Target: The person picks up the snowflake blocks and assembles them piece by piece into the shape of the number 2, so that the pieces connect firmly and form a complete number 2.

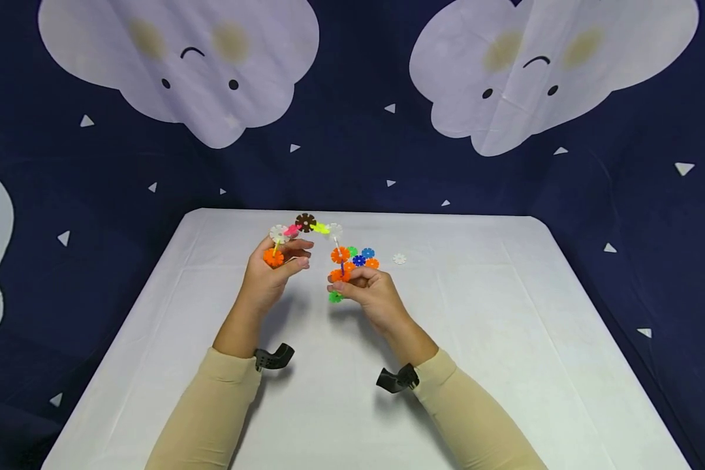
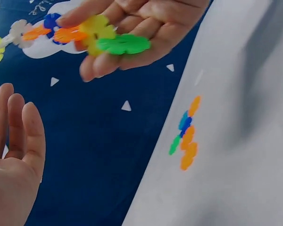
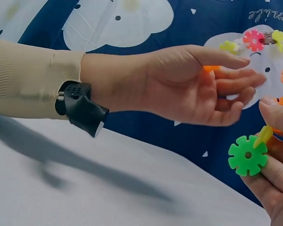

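A chain of interlocking plastic snowflake discs (image 1: 305, 222) arches between the two hands above the table, in orange, white, pink, brown, yellow and blue. At its left end, my left hand (image 1: 266, 277) holds an orange disc (image 1: 273, 258) by the thumb, with the other fingers loosely bent. My right hand (image 1: 369, 294) pinches the other end between thumb and fingers, near an orange disc (image 1: 340, 276). Below that pinch a green disc (image 3: 247, 155) hangs on a yellow disc (image 3: 263, 136). In the left wrist view, the green disc (image 2: 124, 44) lies over the right hand's fingers.
On the white table (image 1: 476, 365), beyond the right hand, lies a small group of loose discs (image 1: 360, 260) in blue, orange and green. A single white disc (image 1: 399, 259) is to their right. Dark blue cloth with clouds (image 1: 352, 163) hangs behind the table.
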A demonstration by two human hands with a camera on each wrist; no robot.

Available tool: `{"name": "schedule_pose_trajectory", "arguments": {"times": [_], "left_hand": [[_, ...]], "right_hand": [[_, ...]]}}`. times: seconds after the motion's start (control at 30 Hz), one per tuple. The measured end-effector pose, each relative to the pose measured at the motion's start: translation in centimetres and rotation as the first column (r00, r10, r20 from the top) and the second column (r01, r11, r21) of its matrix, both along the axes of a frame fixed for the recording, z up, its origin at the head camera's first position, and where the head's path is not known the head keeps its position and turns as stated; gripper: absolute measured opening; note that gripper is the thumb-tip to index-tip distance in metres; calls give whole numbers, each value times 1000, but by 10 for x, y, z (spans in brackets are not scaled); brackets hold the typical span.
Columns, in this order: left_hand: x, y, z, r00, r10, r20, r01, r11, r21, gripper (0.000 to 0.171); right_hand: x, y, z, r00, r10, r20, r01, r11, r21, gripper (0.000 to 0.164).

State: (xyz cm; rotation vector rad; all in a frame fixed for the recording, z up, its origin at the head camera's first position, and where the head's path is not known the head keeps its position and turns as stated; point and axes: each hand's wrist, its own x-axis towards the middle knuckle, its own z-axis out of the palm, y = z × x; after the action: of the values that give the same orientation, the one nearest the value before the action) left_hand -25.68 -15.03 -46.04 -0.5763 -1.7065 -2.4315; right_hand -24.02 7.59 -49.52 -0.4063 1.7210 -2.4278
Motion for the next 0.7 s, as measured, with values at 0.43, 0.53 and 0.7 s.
{"name": "schedule_pose_trajectory", "arguments": {"times": [0.43, 0.53, 0.7], "left_hand": [[1, 20, -19, 998, -70, -7, 62, 916, -397, 27], [4, 25, -16, 998, -57, -31, 38, 899, -436, 25], [8, 33, -12, 998, 27, -56, -51, 877, -477, 27]], "right_hand": [[-1, -1, 0, 997, -67, -36, 66, 997, -32, 10], [-1, -2, -1, 997, -76, -35, 75, 997, -33, 19], [1, -3, -3, 997, -61, -45, 61, 998, -5, 15]]}}
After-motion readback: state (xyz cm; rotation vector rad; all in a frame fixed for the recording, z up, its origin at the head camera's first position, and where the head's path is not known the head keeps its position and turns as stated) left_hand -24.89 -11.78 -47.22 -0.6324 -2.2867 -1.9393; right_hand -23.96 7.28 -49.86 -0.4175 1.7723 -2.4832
